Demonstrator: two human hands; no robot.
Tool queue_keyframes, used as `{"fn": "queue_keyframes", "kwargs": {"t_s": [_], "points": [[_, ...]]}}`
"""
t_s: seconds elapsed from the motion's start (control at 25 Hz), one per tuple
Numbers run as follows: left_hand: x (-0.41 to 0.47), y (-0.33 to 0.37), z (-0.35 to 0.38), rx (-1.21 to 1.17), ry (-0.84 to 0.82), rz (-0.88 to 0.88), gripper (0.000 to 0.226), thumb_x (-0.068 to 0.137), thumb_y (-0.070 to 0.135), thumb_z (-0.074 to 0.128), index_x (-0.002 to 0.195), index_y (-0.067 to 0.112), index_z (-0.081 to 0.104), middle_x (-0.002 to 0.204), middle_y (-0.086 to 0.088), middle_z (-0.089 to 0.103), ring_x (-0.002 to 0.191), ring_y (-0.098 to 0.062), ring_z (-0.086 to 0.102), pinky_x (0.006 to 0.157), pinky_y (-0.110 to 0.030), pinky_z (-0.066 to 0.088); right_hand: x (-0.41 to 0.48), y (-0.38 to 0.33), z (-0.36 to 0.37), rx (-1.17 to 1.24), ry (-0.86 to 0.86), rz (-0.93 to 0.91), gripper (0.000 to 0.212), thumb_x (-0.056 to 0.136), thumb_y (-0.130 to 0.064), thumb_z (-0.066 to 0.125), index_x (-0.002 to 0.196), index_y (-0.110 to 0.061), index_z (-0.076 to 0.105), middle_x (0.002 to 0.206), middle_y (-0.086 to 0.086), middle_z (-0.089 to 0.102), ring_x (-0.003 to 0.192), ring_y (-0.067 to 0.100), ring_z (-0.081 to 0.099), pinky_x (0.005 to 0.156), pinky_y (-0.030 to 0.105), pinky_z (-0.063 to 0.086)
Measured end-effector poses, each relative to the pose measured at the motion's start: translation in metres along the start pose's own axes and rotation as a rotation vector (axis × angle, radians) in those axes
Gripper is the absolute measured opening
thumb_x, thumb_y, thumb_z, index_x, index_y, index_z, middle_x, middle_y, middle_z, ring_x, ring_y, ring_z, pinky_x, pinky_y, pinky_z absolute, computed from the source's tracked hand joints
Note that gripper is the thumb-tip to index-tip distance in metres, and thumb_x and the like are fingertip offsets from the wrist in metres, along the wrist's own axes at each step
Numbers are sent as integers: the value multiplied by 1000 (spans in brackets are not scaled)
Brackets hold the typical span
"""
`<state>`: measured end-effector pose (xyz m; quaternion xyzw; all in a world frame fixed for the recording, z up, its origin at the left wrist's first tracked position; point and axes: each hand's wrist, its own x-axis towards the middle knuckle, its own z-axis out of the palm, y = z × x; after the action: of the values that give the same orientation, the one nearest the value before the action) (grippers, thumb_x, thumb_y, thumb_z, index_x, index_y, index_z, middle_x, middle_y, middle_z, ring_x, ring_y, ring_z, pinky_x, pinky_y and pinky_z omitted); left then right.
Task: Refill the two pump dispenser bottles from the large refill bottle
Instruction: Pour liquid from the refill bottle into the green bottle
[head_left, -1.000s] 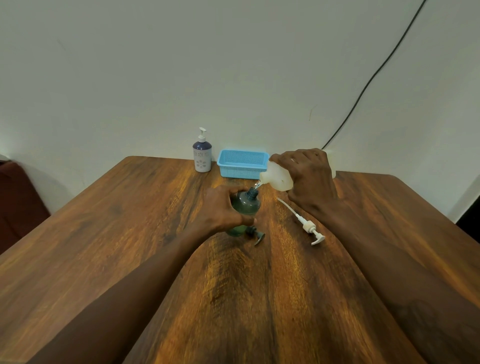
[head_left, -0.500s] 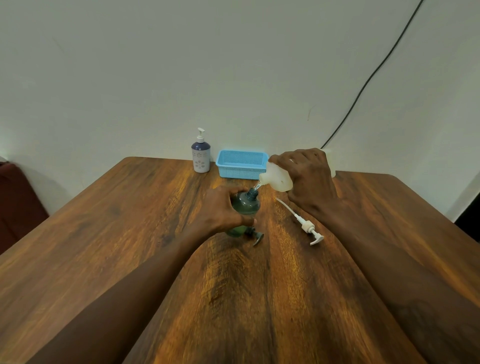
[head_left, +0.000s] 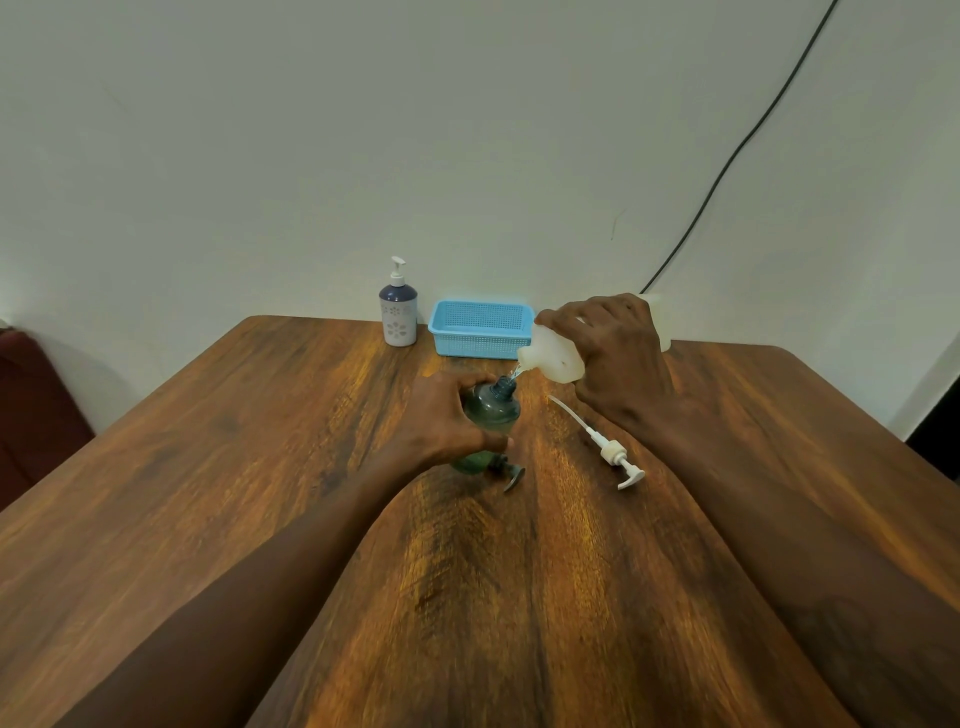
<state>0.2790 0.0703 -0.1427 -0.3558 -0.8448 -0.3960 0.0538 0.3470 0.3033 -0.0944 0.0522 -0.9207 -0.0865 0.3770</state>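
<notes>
My left hand (head_left: 447, 415) grips the green dispenser bottle (head_left: 493, 410), which stands open-necked on the table. My right hand (head_left: 618, 358) holds the large whitish refill bottle (head_left: 553, 356) tipped down to the left, its spout just above the green bottle's neck, and a thin clear stream runs between them. The green bottle's dark pump head (head_left: 511, 475) lies on the table just in front of it. A white pump with its long tube (head_left: 608, 447) lies to the right. A white and blue pump bottle (head_left: 398, 314) stands capped at the back.
A light blue perforated basket (head_left: 480, 330) sits at the back edge of the wooden table (head_left: 260, 467), next to the white and blue bottle. A black cable (head_left: 727, 166) runs down the wall behind. A dark red seat (head_left: 31, 410) is at far left.
Both hands and both bottles hold almost the same pose while the pouring goes on. Only the view shifts slightly.
</notes>
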Motion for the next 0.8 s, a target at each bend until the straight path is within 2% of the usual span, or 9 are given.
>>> {"fn": "queue_keyframes", "kwargs": {"t_s": [0.2,0.48,0.64,0.8], "points": [[-1,1,0,-9,-9,4,81,58,41,94,131,23,64,115,10,72,90,12,58,72,-3,45,0,-2,-2,1,-6,-5,82,60,-16,93,135,-24,61,126,7,70,115,33,62,101,52,43],[-2,2,-1,-14,-10,-13,83,57,40,95,133,23,63,106,18,65,83,18,53,68,5,41,0,-2,0,-3,4,-25,82,60,-17,92,135,-26,59,126,7,69,115,33,61,101,51,42],[-3,3,-1,-5,-8,-7,84,58,40,95,134,23,63,112,13,69,84,17,53,67,1,43,1,-1,2,-2,4,-35,84,60,-19,93,135,-28,57,127,7,69,116,33,61,102,52,42],[-4,5,-2,2,-2,-8,84,57,41,95,133,24,64,103,21,63,82,19,52,67,2,43,1,-1,1,3,16,-38,84,60,-17,93,135,-26,58,126,7,69,115,33,61,102,53,43]]}}
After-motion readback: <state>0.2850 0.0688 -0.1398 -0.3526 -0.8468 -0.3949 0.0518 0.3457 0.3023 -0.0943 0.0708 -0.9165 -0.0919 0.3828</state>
